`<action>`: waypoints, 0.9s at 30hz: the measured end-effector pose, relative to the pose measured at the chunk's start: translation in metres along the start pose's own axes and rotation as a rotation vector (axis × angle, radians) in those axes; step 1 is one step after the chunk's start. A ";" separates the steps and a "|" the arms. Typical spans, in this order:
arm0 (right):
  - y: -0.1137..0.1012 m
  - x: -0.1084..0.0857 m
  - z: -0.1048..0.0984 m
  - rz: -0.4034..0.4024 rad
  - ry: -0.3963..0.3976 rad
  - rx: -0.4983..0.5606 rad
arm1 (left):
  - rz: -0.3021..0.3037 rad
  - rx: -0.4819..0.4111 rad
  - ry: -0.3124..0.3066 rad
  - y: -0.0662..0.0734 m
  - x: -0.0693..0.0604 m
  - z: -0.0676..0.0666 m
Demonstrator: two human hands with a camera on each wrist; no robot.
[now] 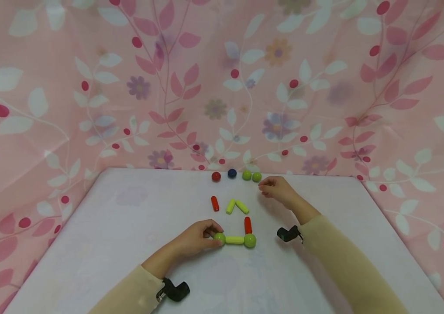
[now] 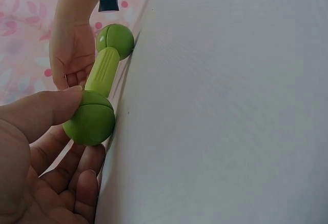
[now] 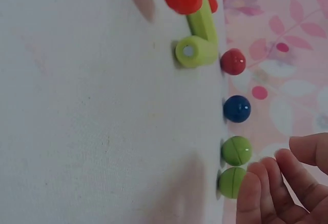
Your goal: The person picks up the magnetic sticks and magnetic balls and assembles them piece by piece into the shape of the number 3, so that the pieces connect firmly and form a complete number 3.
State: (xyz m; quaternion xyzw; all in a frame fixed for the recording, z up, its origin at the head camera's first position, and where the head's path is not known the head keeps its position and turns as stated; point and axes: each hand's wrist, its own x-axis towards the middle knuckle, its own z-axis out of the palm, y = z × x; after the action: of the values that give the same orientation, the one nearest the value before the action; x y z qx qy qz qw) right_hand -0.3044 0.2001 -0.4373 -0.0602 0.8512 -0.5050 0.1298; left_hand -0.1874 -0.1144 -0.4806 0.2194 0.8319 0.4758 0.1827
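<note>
In the head view my left hand (image 1: 198, 237) pinches a green ball (image 1: 220, 236) between thumb and fingers. A yellow-green rod (image 1: 235, 240) links that ball to a second green ball (image 1: 250, 240), with a red rod (image 1: 248, 224) extending from it toward the back. The left wrist view shows the thumb on top of the held ball (image 2: 89, 124). My right hand (image 1: 279, 190) is by the back edge, beside two green balls (image 1: 247, 175). Its fingers are loosely bent with nothing between them; in the right wrist view they overlap the nearest green ball (image 3: 230, 183).
A red ball (image 1: 216, 176) and a dark blue ball (image 1: 232, 173) line the table's back edge with the green ones. A loose red rod (image 1: 215, 203) and two yellow-green rods (image 1: 242, 206) lie mid-table. Behind hangs a pink floral cloth (image 1: 214, 87).
</note>
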 end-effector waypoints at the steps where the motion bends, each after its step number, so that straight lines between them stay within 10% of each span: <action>1: 0.001 0.002 0.000 -0.003 0.013 -0.011 | -0.001 0.000 -0.001 0.000 0.000 0.000; 27: 0.021 0.053 0.007 0.047 0.318 -0.070 | -0.015 -0.013 0.004 0.000 0.002 0.000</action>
State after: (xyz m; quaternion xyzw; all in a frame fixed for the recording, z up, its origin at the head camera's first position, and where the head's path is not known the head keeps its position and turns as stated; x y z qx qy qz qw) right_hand -0.3529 0.1920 -0.4669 0.0362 0.8792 -0.4751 0.0030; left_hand -0.1887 -0.1131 -0.4809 0.2111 0.8309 0.4801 0.1858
